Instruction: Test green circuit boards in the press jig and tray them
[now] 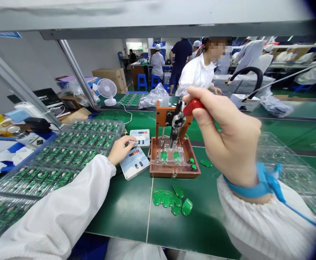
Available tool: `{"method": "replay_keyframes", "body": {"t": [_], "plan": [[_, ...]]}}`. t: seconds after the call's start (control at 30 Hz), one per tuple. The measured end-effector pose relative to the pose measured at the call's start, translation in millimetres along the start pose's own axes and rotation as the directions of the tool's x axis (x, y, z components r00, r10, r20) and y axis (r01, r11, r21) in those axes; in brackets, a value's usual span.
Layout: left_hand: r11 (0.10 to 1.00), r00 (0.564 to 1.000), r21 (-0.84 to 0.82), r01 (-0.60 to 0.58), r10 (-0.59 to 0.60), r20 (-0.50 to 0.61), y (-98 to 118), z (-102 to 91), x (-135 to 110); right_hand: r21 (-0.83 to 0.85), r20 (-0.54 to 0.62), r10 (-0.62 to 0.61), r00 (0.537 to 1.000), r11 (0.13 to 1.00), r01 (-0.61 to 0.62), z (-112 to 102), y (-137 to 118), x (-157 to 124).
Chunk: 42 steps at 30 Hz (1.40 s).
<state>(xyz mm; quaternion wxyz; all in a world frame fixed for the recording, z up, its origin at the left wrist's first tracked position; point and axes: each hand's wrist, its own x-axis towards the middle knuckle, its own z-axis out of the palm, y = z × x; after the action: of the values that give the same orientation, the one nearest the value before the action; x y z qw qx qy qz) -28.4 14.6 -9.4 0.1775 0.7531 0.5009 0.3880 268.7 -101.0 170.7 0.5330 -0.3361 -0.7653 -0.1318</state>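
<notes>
My right hand (223, 133) is closed on the red handle (193, 107) of a toggle clamp (177, 121), which is mounted on an orange-brown test fixture (175, 172). Two green circuit boards (163, 156) sit side by side under the fixture's clear plate. My left hand (122, 148) has its fingers stretched out, the tips at the lower edge of a white meter box (143, 135) with red digits. A second such meter box (135, 169) lies tilted just below that hand. In front of the fixture lies a loose group of several green boards (171, 199).
At left, a large clear tray (73, 144) holds rows of circuit boards; another clear tray (290, 162) lies at right. One board (206, 163) rests beside the fixture. A small white fan (107, 90) stands behind. Across the bench is a co-worker in white (195, 74).
</notes>
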Motion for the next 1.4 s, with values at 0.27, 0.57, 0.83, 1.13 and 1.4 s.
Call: {"method": "replay_keyframes", "body": {"t": [0.27, 0.57, 0.83, 1.13, 1.4], "plan": [[1.000, 0.998, 0.024, 0.002, -0.003, 0.063, -2, 0.6, 0, 0.007, -0.004, -0.053, 0.999, 0.999, 0.053, 5, 1, -26], [0.986, 0.983, 0.160, -0.053, 0.023, 0.184, -3, 0.7, -3, 0.132, -0.010, 0.001, 1.000, 0.991, 0.000, 36, 17, -69], [0.908, 0.805, 0.405, -0.106, -0.160, 0.571, 10, -3.3, 10, 0.310, -0.070, 0.106, 0.992, 0.947, -0.080, 50, 18, -80], [0.872, 0.686, 0.453, -0.189, -0.212, 0.696, 5, 0.4, 18, 0.290, -0.071, 0.071, 0.995, 0.956, -0.047, 50, 20, -80], [0.888, 0.702, 0.434, -0.154, -0.210, 0.681, 2, -2.1, 14, 0.284, -0.053, 0.083, 0.995, 0.957, -0.065, 50, 18, -81]]}}
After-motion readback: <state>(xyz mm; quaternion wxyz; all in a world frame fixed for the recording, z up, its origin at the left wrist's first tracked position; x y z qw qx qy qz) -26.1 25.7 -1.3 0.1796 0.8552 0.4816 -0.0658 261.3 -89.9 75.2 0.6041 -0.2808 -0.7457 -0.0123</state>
